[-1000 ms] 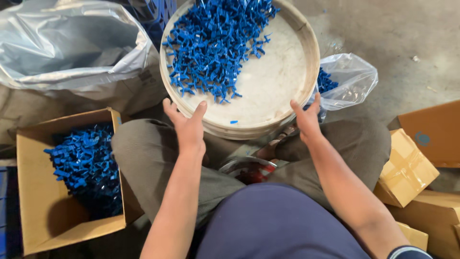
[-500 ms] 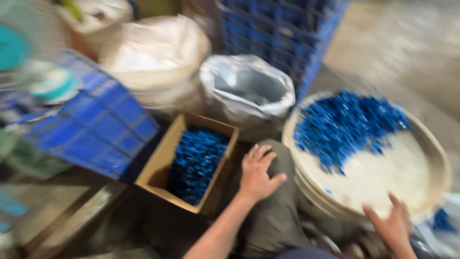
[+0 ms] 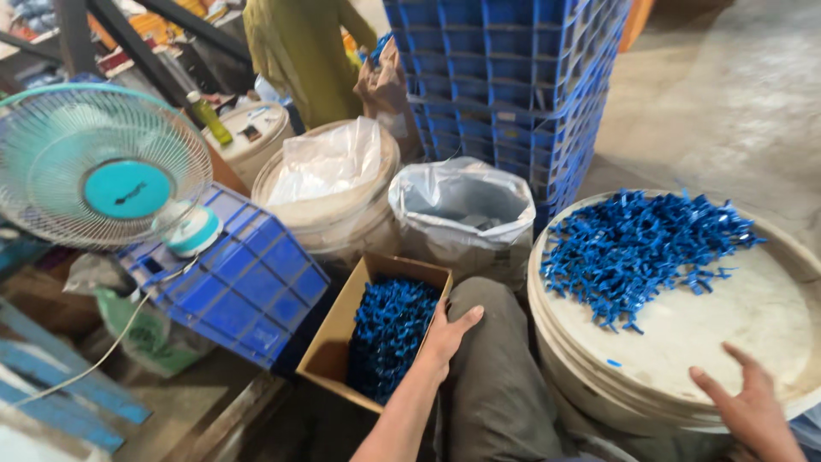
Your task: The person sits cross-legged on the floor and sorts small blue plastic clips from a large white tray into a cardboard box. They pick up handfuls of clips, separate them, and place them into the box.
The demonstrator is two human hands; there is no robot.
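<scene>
While blue crates (image 3: 513, 77) stack behind, both hands' grips spread: left hand (image 3: 449, 335) on knee, right hand (image 3: 751, 406) on tray (image 3: 727, 334).

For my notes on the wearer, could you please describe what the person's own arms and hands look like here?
Both are bare: the left hand and right hand wear no gloves, rings or watch that show. The left forearm is uncovered to the frame's edge, with no sleeve in view. Fingers are uncovered, nails short. Only grey-olive trousers show of the clothing.

Concrete floor (image 3: 727, 111), upper right of frame. On it: stacked blue crates (image 3: 505, 77) top centre, lined buckets (image 3: 342, 197) centre, cardboard box (image 3: 376, 338) lower centre, tipped blue crate (image 3: 239, 282) left.
</scene>
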